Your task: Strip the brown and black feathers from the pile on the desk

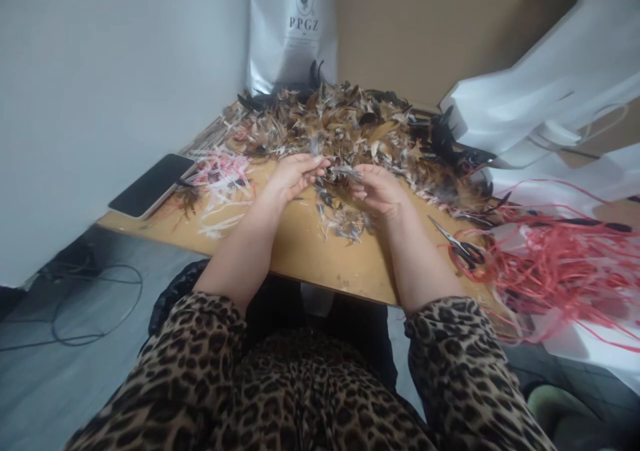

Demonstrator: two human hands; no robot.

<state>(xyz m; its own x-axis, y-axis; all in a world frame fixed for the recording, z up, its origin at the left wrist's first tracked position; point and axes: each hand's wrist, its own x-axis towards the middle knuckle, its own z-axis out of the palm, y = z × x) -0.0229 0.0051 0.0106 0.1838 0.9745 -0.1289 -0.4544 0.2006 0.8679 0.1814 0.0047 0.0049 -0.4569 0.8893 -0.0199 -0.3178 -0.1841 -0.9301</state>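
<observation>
My left hand [299, 175] is closed in a pinch over the table, with a small greyish feather [316, 145] standing up at its fingertips. Across from it, my right hand [374, 187] has its fingers closed on a grey feather [345, 171] that points toward the left hand. Just behind both hands rises a large heap of brown, black and white feathers [345, 114]. Below and between the hands lies a smaller clump of grey fluffy feathers [345, 221] on the wooden table [305, 244].
A phone [153, 185] rests at the table's left edge beside pink and white strips [225, 171]. To the right are scissors [457, 243] and a tangle of red strings [570, 271]. A white printed bag [295, 31] stands behind the heap; white plastic [545, 71] hangs at the right.
</observation>
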